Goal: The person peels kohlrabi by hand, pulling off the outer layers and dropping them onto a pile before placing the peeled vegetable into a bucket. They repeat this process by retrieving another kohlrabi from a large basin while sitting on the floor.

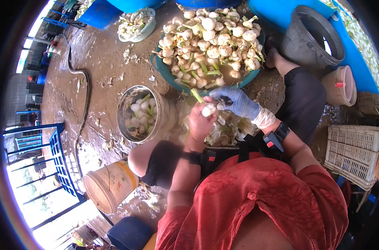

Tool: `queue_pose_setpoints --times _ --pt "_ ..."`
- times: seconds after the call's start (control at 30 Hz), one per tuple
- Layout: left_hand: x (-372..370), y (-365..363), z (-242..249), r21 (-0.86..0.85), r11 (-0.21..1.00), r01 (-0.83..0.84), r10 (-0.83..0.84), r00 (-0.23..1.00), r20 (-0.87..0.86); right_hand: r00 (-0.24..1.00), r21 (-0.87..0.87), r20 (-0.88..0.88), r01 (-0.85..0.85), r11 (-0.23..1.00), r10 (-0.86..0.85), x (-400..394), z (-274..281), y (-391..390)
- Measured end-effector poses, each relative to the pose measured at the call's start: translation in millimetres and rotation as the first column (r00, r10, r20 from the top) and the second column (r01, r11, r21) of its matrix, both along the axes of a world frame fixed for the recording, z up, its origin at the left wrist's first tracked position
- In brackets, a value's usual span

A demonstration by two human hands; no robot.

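Note:
My left hand (pixel 201 121), bare, is closed around a white garlic bulb (pixel 208 110) whose green stalk (pixel 197 95) points up and to the left. On my right hand (pixel 238 103) is a blue-grey glove with a whitish cuff. Its curled fingers pinch at the right side of the same bulb; whether they also hold a small tool is hidden. Below both hands lies a heap of pale peeled leaves (pixel 227 130). Just beyond them stands a teal tub (pixel 166 77) piled with unpeeled garlic bulbs (pixel 212 41). To the left, a bucket (pixel 122 104) contains cleaned white bulbs (pixel 142 112).
A pale basin (pixel 150 30) of garlic stands at the back. At right are a dark grey bucket (pixel 293 41), a pinkish bucket (pixel 338 95) and a white crate (pixel 351 146). A lidded bucket (pixel 110 187) sits at lower left. A black hose (pixel 88 96) crosses the wet floor.

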State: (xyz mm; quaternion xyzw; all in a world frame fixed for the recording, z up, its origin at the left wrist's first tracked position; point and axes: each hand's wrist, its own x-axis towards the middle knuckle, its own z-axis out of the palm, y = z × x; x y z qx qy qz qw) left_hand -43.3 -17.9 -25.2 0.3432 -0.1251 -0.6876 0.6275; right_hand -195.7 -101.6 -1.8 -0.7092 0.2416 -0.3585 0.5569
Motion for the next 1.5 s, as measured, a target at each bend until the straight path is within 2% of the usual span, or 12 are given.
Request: queue_pose_setpoints --times 0.1,0.17,0.27,0.3,0.37,0.4,0.47,0.7,0.77,1.2,1.3,1.5 --pt "-2.6 1.7 -1.5 0.084 0.996 -0.040 0.036 0.998 0.050 0.995 -0.269 -0.081 -0.076 0.960 0.056 1.5 5.9 -1.0" --pt "-2.3 2.2 -10.4 -0.220 0.975 0.027 0.192 0.390 0.901 0.996 -0.084 -0.053 -0.075 0.994 0.070 2.9 -3.3 -0.3" --pt "-2.1 2.5 -2.2 -0.483 0.866 0.131 0.481 0.049 0.875 0.991 -0.048 -0.127 -0.058 0.997 0.052 4.4 -9.1 1.2" --pt "2.7 2.3 -7.8 -0.482 0.867 0.131 0.479 0.050 0.876 0.991 -0.046 -0.127 -0.058 0.997 0.052 5.2 -9.8 2.5" --pt "13.8 0.3 -17.0 0.052 0.998 0.034 -0.056 0.865 0.498 0.989 -0.091 -0.144 -0.045 0.995 0.032 7.1 -9.2 5.8" --pt "14.1 0.9 -22.5 0.052 0.998 0.033 -0.054 0.865 0.498 0.989 -0.092 -0.144 -0.047 0.995 0.033 6.4 -8.3 6.7" --pt "6.5 -1.1 -5.5 -0.415 0.896 0.161 0.418 0.016 0.908 0.980 -0.232 -0.196 -0.090 0.969 0.044 3.1 -2.5 9.5" --pt "-7.3 -5.5 5.4 -0.224 0.971 -0.078 0.234 0.478 0.847 0.992 -0.135 -0.106 0.048 0.990 -0.063 7.3 14.1 15.0" --pt "-10.6 -7.7 11.4 0.155 0.972 -0.177 0.109 0.922 0.372 0.993 -0.237 -0.097 0.048 0.970 -0.073 10.7 2.6 11.5" --pt "0.6 -9.5 0.8 0.027 0.983 -0.180 0.174 0.972 0.156 0.941 -0.419 -0.329 -0.068 0.906 -0.082 3.3 -19.3 10.0" --pt "4.2 -10.7 3.6 0.107 0.979 -0.174 0.154 0.973 0.174 0.973 -0.026 -0.185 0.135 0.990 -0.138 3.8 -16.4 9.2" --pt "-10.3 -6.3 -3.9 0.282 0.949 0.138 -0.306 0.608 0.732 0.954 0.006 -0.274 0.126 0.992 -0.119 13.0 -27.5 6.8"
